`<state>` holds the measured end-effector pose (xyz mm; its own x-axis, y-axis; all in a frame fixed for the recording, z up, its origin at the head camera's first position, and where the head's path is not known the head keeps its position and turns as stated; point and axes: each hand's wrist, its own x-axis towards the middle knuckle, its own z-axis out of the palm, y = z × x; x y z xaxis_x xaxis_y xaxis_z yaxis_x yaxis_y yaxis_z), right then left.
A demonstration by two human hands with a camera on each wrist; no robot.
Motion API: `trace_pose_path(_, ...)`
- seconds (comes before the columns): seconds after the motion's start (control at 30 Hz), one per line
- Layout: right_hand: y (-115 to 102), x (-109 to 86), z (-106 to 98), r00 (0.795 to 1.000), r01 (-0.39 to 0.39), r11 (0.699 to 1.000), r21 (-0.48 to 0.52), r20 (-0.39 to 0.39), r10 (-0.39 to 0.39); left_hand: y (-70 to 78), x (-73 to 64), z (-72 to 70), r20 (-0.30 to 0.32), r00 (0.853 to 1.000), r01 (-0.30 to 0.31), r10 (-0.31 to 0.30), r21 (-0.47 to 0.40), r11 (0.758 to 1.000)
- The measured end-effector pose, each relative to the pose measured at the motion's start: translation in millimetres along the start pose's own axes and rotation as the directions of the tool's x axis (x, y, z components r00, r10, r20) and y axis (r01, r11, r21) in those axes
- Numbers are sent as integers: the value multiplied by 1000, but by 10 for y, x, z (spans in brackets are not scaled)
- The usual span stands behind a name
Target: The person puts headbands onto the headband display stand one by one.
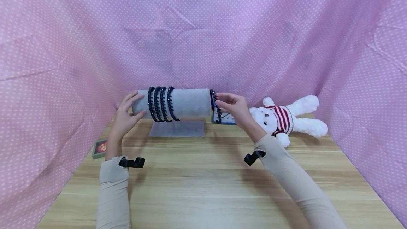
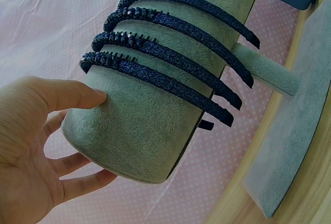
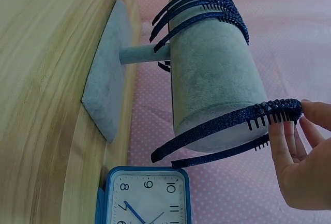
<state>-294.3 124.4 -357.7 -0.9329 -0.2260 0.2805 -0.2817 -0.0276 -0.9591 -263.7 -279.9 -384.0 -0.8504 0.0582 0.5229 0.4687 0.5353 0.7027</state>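
A grey velvet headband stand (image 1: 192, 103) has a horizontal cylinder raised on a post above a flat base. Several dark blue headbands (image 2: 160, 83) with beaded tops and comb teeth are round its left part. My left hand (image 1: 124, 119) holds the cylinder's left end, thumb on the near surface and fingers round the far side. At the opposite end, my right hand (image 1: 235, 110) pinches another dark blue headband (image 3: 222, 123) by its beaded top between thumb and fingers. That headband's two arms overlap the cylinder's end face in the right wrist view.
A blue-framed clock (image 3: 147, 193) stands behind the right hand. To its right lies a white plush toy (image 1: 283, 117) in a striped shirt. A small framed picture (image 1: 100, 148) is by the left forearm. Pink dotted cloth (image 1: 203, 38) surrounds the wooden table (image 1: 197, 186).
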Motion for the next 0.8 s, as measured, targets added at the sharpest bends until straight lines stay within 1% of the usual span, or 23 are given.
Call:
trace_pose_path(0.13, 4, 55, 57, 1000, -10, 1000, -16, -18, 10, 16, -3, 3, 0, 1000, 3, -3, -2, 1000)
trace_pose_path(0.27, -3, 100, 96, 1000, 1, 999, -47, -29, -3, 26, -9, -2, -1, 1000, 8, -8, 1, 1000)
trace_pose_path(0.43, -37, 137, 136, 999, 3, 998, -59, -38, -5, 27, -1, -10, -2, 1000, 10, -10, 14, 1000)
trace_pose_path(0.57, -64, 161, 155, 999, -13, 999, -44, -46, 11, 23, 4, -12, -1, 1000, 6, -6, 15, 1000)
trace_pose_path(0.8, -91, 203, 178, 996, -40, 999, 28, -75, 42, 4, 4, -21, -3, 1000, 7, -7, 11, 1000)
